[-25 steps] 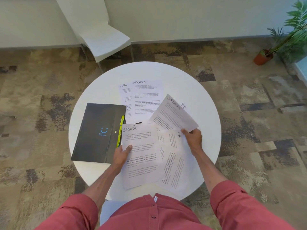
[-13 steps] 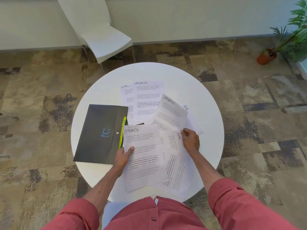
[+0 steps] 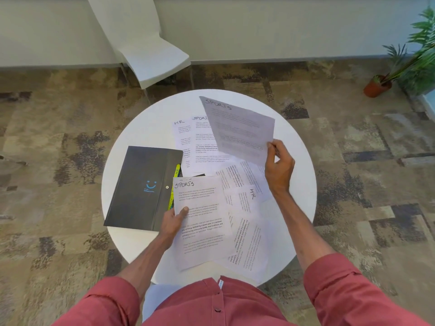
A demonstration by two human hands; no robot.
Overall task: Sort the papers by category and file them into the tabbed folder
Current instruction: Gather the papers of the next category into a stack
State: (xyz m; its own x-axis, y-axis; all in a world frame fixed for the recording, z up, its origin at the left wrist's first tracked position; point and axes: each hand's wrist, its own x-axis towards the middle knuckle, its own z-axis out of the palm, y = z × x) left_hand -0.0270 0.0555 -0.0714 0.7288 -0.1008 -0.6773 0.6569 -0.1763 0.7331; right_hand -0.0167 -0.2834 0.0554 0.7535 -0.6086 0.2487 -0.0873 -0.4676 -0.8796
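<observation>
Sorting looked barely begun: right hand (image 3: 279,170) pinched a raised SPORTS sheet (image 3: 242,130), left hand (image 3: 173,224) gripped a second SPORTS sheet (image 3: 203,234), folder (image 3: 138,184) lay shut, nothing filed.

Handwritten "SPORTS" heads the raised sheet (image 3: 242,130) and the nearest sheet (image 3: 202,222); "HR" marks the far sheet (image 3: 182,135).

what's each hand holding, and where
Right hand pinches the raised SPORTS sheet at its lower corner; left hand grips the near SPORTS sheet at its left edge.
</observation>
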